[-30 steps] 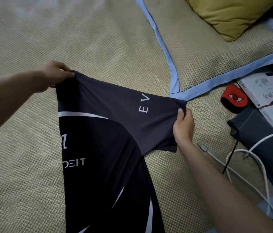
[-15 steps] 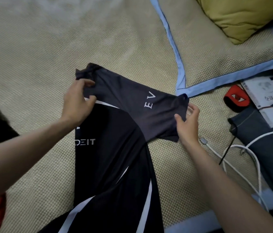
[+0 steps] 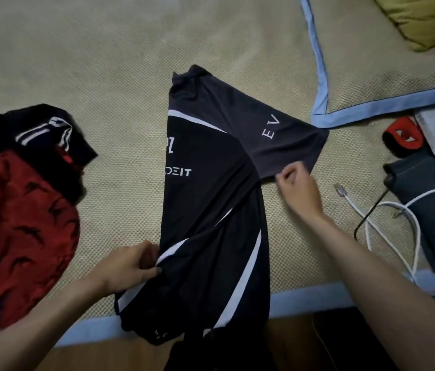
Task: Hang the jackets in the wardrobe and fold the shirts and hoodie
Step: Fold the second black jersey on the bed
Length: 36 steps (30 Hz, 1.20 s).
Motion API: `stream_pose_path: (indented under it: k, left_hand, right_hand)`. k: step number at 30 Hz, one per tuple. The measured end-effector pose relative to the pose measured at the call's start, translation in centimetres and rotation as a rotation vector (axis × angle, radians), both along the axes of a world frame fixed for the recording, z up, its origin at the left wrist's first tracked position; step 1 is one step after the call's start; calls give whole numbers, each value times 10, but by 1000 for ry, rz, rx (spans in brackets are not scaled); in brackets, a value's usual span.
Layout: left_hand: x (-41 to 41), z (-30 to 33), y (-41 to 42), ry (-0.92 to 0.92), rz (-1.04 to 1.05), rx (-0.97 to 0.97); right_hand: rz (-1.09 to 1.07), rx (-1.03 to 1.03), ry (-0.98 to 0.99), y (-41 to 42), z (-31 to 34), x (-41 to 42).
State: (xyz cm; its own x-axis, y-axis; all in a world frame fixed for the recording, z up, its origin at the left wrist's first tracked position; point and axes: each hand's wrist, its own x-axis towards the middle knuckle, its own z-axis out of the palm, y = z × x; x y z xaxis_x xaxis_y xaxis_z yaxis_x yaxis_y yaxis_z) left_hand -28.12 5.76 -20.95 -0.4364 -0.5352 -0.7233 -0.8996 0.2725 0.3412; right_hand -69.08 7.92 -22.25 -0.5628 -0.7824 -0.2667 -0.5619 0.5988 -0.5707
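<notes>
Two garments on the woven mat: at left, a red-and-black heap, loose; at centre, the black shirt, halved lengthwise, hem overhanging the near edge. Left hand pinches the shirt's left edge low down; right hand pinches the grey sleeve. Risk: slick fabric slides off the near edge or the halves skew; white cable at right may snag.

woven mat carries black shirt, red garment, white cable.
</notes>
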Motion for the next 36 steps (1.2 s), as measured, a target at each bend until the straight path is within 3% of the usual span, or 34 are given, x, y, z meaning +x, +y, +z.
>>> stream_pose_path:
  k: [4,8,10,13,17,20,23,27,31,33,36]
  left_hand:
    - [-3,14,19,240,83,99]
    - [-27,44,67,395,9,161]
    - [-36,50,96,417,4,182]
    - [-56,53,133,480,204,262]
    - [-86,47,158,563,474,445]
    - [-102,45,163,614,517,510]
    - [-91,41,163,627,569,441]
    - [-39,17,165,451,278,41]
    - [1,-13,179,122,-66,-160]
    - [8,-24,188,73,-160,-234]
    - [12,-31,197,107,-157,-195]
  right_hand:
    - [161,222,-238,41,-9,52]
    - [-100,379,-677,67,-4,80]
    - [-97,485,-800,82,8,99]
    - [-59,529,-875,110,21,130]
    - [-156,424,-1173,122,38,149]
    - [-108,390,-1134,124,45,148]
    - [-51,470,-1131,136,43,146]
    - [-209,416,-1157,154,30,150]
    - [-338,315,-1260,165,14,158]
    - [-279,325,-1181,171,4,161]
    - [-184,357,-951,181,-5,163]
